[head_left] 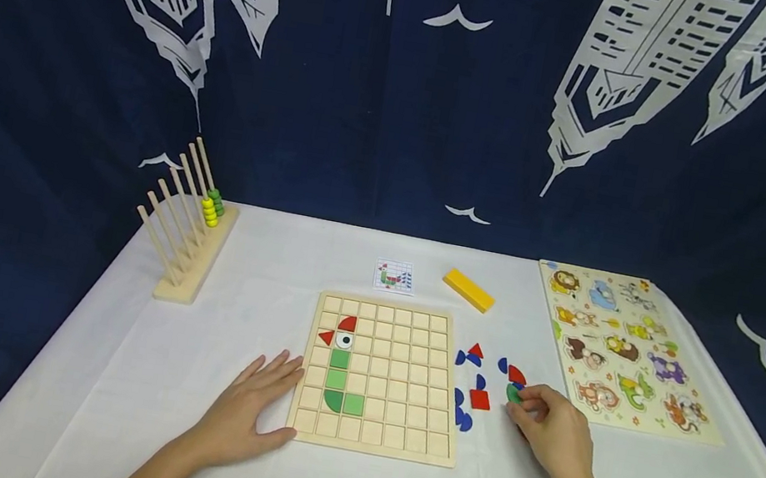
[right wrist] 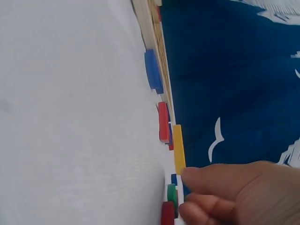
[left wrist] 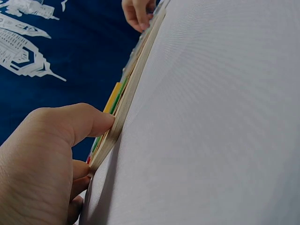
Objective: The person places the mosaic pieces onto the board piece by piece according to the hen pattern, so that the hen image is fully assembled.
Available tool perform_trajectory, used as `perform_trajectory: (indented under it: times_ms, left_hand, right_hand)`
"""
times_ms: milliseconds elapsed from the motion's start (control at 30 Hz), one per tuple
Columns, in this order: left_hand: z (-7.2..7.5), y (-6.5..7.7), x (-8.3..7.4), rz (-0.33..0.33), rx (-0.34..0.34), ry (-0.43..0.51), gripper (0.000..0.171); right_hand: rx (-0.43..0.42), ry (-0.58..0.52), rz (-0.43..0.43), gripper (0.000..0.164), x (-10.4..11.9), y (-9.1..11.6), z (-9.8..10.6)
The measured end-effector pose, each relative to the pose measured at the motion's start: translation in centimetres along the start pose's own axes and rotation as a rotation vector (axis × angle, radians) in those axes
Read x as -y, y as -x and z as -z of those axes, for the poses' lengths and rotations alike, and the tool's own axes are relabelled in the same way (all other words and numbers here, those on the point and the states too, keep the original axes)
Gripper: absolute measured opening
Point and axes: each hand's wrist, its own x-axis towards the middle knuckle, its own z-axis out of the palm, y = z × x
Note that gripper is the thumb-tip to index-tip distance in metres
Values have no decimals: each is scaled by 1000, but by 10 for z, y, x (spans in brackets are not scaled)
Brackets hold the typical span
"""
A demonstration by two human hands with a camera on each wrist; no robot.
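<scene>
A wooden grid board (head_left: 400, 411) lies at the table's centre, with red, white and green pieces set in its left columns. My left hand (head_left: 267, 389) lies flat on the cloth, thumb against the board's left edge (left wrist: 123, 110). Right of the board, loose blue and red pieces (head_left: 477, 377) are scattered. My right hand (head_left: 530, 405) curls its fingertips round a green piece (head_left: 513, 394) among them. In the right wrist view the thumb and a finger (right wrist: 197, 211) touch the green piece (right wrist: 172, 194), beside a red piece (right wrist: 163, 121) and a blue one (right wrist: 152, 69).
A wooden peg rack with yellow and green beads (head_left: 188, 240) stands at the back left. A small pattern card (head_left: 394, 276) and a yellow block (head_left: 468, 289) lie behind the board. An animal peg puzzle (head_left: 626, 352) fills the right side. A dark blue curtain hangs behind.
</scene>
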Motion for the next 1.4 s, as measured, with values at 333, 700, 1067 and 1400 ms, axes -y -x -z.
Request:
perform_trajectory:
  times_ms: [333,700,1067,1400]
  left_hand:
    - [-3,0,3,0,5,1,79]
    - [-2,0,2,0,7,10,79]
    - [0,1,1,5,8,7,79]
    - [0,0,-1,16,19,12,79]
  right_hand:
    - [-46,25,-70,27,-10,-4,-10]
    - [-107,14,53,24,-16,-7,-18]
    - [-185,1,100,20,-17,-7,-20]
    - [-154,-52,125,21,-8,-2,-20]
